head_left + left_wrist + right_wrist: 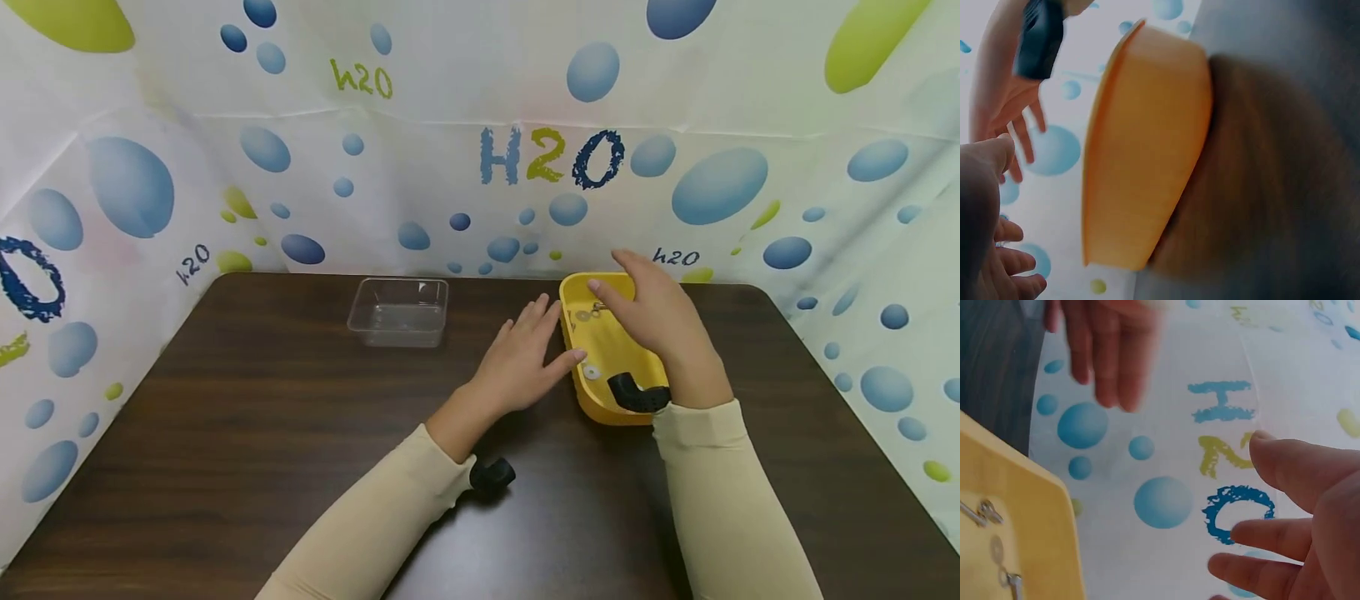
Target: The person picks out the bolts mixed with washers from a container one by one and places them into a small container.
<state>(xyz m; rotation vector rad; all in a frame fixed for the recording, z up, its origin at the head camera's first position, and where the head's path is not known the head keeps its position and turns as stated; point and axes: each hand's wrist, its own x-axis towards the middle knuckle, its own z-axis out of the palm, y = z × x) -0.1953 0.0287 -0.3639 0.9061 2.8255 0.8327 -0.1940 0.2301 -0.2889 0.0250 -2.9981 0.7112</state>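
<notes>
I see right hand (658, 321) open over yellow tray (600, 410) near table's (225, 417) far edge, nothing gripped yet. Left hand (525, 360) open, steadying tray's left rim. Black elbow (637, 393), washers (592, 372) remain inside; clear container (399, 312) empty, second elbow (492, 476) near front. I judge sorting barely begun.

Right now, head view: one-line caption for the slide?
Left hand steadies yellow tray while right hand reaches over its small parts; clear tub sits apart.

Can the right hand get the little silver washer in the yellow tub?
Probably yes. The right hand hovers open over the yellow tub, which has no lid. The washer lies bare on the tub floor, beside the black elbow pipe, with nothing covering it.
</notes>
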